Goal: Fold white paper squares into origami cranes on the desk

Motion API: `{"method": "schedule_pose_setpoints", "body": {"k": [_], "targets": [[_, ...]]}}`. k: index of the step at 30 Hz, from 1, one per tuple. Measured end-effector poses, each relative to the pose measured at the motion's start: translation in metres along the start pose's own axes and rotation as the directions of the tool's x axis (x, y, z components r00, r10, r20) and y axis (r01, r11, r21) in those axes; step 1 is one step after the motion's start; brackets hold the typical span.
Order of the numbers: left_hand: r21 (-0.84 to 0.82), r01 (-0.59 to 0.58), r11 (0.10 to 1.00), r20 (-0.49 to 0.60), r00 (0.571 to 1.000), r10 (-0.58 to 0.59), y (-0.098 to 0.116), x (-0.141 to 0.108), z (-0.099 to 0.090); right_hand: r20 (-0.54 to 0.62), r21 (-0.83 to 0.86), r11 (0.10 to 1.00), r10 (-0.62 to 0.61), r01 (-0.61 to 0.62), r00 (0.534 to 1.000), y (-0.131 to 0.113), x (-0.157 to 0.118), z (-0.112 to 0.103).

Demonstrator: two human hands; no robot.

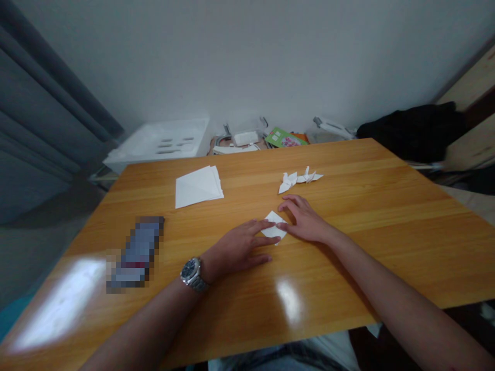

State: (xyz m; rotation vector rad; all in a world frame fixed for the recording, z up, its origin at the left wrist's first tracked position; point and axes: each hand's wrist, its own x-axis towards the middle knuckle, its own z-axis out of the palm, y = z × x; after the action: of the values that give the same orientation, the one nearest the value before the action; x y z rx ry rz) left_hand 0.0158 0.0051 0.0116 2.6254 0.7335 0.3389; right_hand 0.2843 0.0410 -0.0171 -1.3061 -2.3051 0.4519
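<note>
A small white folded paper (271, 215) lies flat on the wooden table as a diamond. My left hand (243, 245), a metal watch on its wrist, rests over the paper's left side with its fingers stretched out and spread. On the other side, my right hand (305, 219) touches the paper with its thumb, near the middle, while the index finger curves above and apart from it. Fingers cover part of the folds. Just beyond my right hand stand two white origami cranes (288, 181), close together.
A stack of white paper sheets (197, 186) lies toward the back left. A blurred-out phone-like object (141, 250) is at the left. Behind the table are a white plastic tray (174, 135), a green booklet (284, 138) and dark cloth (413, 129).
</note>
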Motion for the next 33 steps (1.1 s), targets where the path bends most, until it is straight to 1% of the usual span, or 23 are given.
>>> {"method": "schedule_pose_setpoints", "body": {"k": [4, 8, 12, 20, 27, 33], "targets": [[0.004, 0.003, 1.000, 0.001, 1.000, -0.003, 0.0010, -0.0002, -0.0010, -0.039, -0.020, 1.000, 0.002, -0.003, 0.999, 0.0066, 0.0010, 0.0050], [0.020, 0.001, 1.000, 0.010, 1.000, -0.001, 0.0004, -0.0003, -0.0005, -0.095, -0.052, 0.998, 0.019, -0.024, 0.995, 0.0060, 0.0023, 0.0087], [0.016, -0.019, 1.000, 0.007, 1.000, 0.019, -0.0008, 0.0007, -0.0008, -0.109, -0.052, 0.998, 0.027, -0.033, 0.994, 0.0026, 0.0023, 0.0090], [0.016, -0.094, 0.995, 0.044, 0.995, 0.093, -0.0011, 0.0027, -0.0092, -0.115, -0.100, 0.994, 0.034, -0.046, 0.993, 0.0008, 0.0029, 0.0102], [-0.020, -0.093, 0.995, 0.016, 0.996, 0.093, -0.0026, 0.0003, -0.0046, -0.124, -0.086, 0.996, 0.020, -0.031, 0.992, -0.0001, 0.0037, 0.0085], [-0.007, -0.040, 0.999, 0.024, 0.999, 0.040, 0.0023, 0.0011, -0.0013, -0.127, -0.088, 0.996, 0.022, -0.033, 0.992, -0.0010, 0.0033, 0.0083]]}}
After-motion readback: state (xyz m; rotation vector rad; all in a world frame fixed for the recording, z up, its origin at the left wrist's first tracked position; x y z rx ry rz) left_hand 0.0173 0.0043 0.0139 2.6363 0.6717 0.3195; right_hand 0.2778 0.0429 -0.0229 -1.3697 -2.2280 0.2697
